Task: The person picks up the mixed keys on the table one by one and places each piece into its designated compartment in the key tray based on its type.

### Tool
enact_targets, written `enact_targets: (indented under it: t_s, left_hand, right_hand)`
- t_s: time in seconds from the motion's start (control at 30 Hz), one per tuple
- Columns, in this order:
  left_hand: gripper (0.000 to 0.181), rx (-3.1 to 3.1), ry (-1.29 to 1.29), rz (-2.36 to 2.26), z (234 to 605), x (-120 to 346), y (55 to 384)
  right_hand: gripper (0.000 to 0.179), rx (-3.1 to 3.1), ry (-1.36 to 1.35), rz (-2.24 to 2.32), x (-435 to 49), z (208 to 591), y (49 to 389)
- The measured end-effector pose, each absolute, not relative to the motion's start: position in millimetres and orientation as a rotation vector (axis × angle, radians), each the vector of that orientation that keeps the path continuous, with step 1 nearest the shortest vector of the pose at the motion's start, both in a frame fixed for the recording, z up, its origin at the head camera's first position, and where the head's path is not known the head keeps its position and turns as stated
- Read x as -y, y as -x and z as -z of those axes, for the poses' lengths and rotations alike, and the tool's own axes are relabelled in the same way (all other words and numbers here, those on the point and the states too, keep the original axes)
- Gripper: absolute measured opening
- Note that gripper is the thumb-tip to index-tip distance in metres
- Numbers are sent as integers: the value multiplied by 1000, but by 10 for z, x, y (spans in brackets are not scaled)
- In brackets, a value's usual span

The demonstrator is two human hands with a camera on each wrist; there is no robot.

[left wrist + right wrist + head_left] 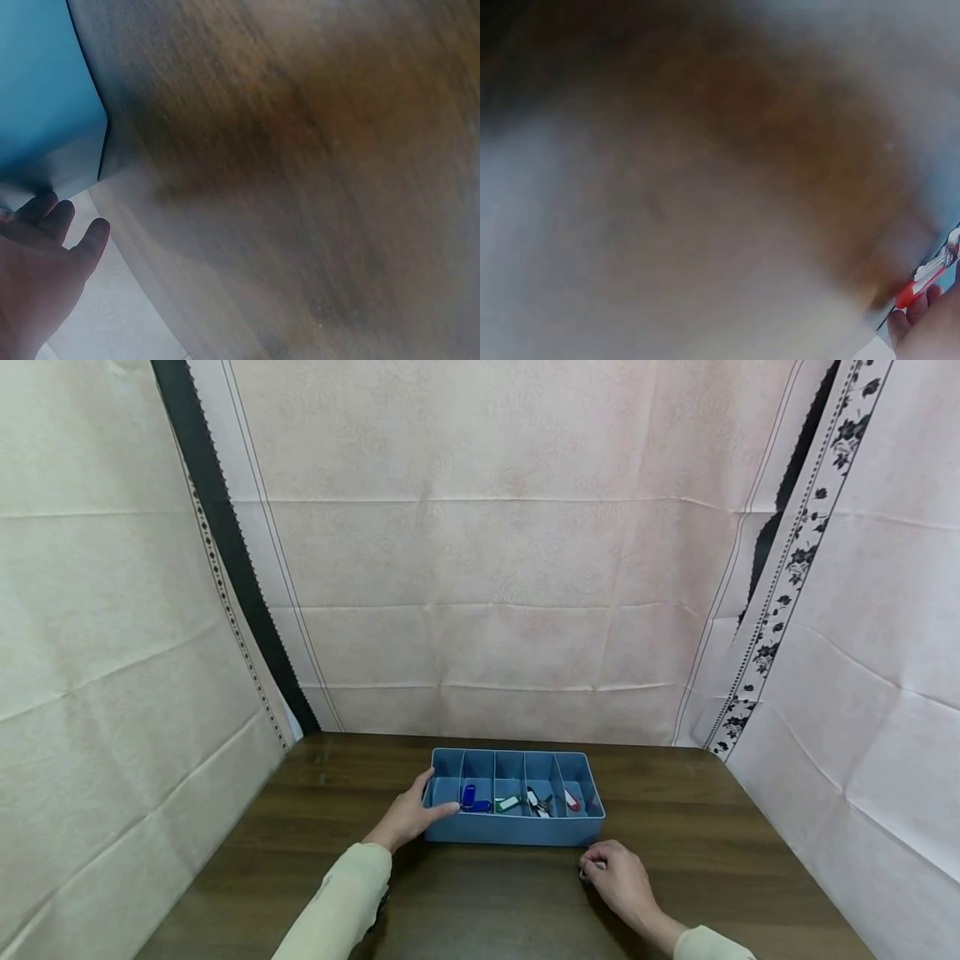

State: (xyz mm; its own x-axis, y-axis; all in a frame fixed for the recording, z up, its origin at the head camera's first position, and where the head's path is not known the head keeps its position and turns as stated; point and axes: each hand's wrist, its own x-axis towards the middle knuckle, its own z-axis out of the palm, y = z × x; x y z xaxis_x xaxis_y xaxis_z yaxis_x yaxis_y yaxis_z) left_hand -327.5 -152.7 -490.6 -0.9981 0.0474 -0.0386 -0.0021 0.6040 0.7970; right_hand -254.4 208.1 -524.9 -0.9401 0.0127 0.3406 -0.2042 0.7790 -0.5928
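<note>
A blue divided organizer box (513, 832) stands on the table, its compartments side by side. My left hand (414, 812) is at its left end, thumb by the near left corner and fingers along the side; in the left wrist view the relaxed fingers (56, 217) touch or nearly touch the box wall (45, 97). Below the box's near right corner, my right hand (619, 878) has curled fingers. At its fingertips the right wrist view shows a small red-and-white item (922, 286) with a metal part, pinched; its exact kind is unclear.
Inside the box lie small blue pieces (476, 805), a green-and-white piece (507, 803), black-and-white pieces (537, 802) and a red-and-white piece (572, 800), in separate compartments. The wooden table (495, 902) is bounded by hanging pale cloths (480, 643) behind and at both sides.
</note>
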Motion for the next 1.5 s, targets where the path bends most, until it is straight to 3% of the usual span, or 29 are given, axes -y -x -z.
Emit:
enact_targets:
  t_s: [0.6,1.07,1.3,1.5]
  left_hand:
    - [110,-2768,-41,-1362,4892,1539,3271]
    - [109,-2758,-67,-1390,4921,1532,3276]
    - [100,-2748,-91,-1397,4920,1535,3271]
    - [109,-2746,-72,-1399,4885,1545,3257]
  right_hand:
    - [12,2567,-144,-1035,-1968,5120,2522]
    - [9,2484,-186,-1103,-1911,4886,2501]
    - [3,2466,-152,-1150,-1915,4694,2513]
    - [5,2416,-150,-1163,-1910,4557,2577]
